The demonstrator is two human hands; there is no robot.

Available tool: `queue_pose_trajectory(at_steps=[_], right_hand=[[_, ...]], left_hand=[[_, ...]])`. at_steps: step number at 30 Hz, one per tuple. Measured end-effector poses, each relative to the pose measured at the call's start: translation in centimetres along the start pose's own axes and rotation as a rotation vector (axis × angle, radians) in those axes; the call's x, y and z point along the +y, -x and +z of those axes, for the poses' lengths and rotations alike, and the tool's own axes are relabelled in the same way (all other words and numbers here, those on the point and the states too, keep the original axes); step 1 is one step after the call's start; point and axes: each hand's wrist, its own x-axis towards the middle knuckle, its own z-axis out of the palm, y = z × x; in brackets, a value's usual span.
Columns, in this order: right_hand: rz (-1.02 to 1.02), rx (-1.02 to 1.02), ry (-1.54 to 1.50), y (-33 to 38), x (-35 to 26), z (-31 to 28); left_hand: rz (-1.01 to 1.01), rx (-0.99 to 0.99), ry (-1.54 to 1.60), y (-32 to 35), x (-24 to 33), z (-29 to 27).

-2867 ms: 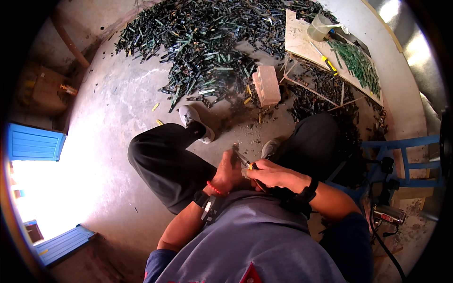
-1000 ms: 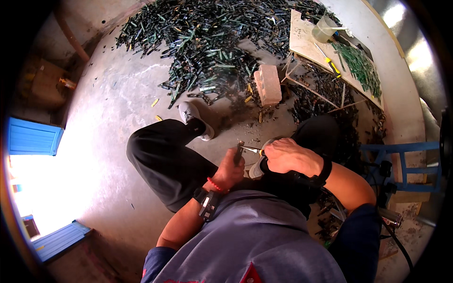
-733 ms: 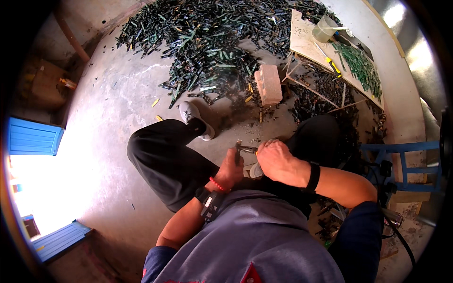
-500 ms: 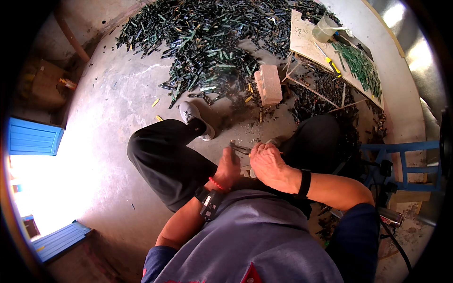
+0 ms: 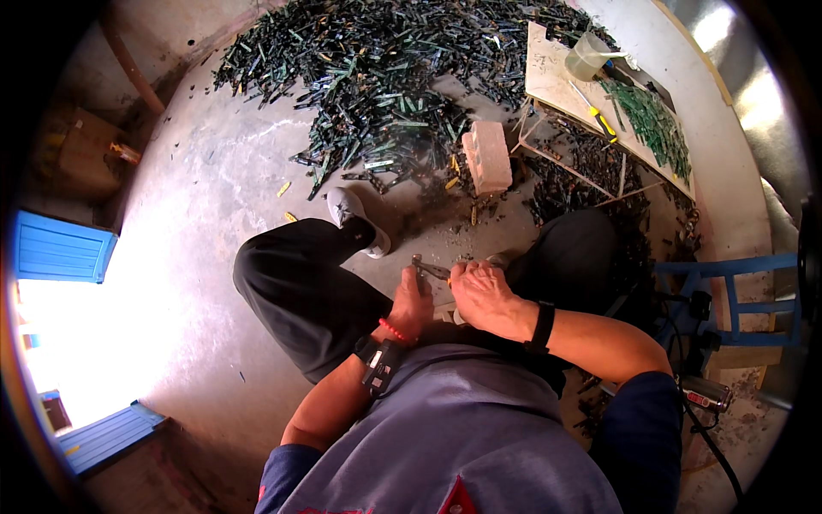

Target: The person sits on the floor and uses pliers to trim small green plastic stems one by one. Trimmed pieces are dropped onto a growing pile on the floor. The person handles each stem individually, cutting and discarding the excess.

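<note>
Concrete floor [image 5: 197, 223] carries a heap of green strips [image 5: 377, 77]; left hand [image 5: 411, 304] grasps pliers [image 5: 431, 271], right hand [image 5: 481, 293] is clenched beside them over something I cannot make out.

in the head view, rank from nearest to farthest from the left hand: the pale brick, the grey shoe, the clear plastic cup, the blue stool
From the left hand:
1. Grey shoe, just ahead and slightly left, on the concrete floor.
2. Pale brick, ahead and to the right, at the edge of the dark green scrap pile.
3. Blue stool, far right.
4. Clear plastic cup, far ahead right, on the pale board.
</note>
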Motion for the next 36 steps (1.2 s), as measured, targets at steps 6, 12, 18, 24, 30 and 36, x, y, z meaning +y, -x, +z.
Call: queue_pose_trajectory(at_steps=[6,12,18,24,30,36], right_hand=[[-0.025,0.001,-0.164,0.2,0.7,0.3],[0.085,-0.215,-0.441,-0.6,1.2,-0.2],[0.157,-0.384,-0.668,-0.4,2.3,0.8],[0.287,-0.548,-1.325,0.1,2.5,0.3],[0.197,-0.346,-1.415,0.2,1.7,1.0],[0.218,-0.223,-0.776,2.0,3.3,-0.6]], left_hand=[[-0.035,-0.003,0.007,-0.2,0.0,-0.1],[-0.074,0.007,0.005,-0.1,0.2,-0.2],[-0.105,-0.041,0.002,0.3,0.7,-0.1],[-0.156,-0.141,0.126,1.4,1.8,0.2],[-0.26,-0.224,0.248,2.7,3.1,1.1],[-0.224,-0.232,0.278,2.4,3.0,0.4]])
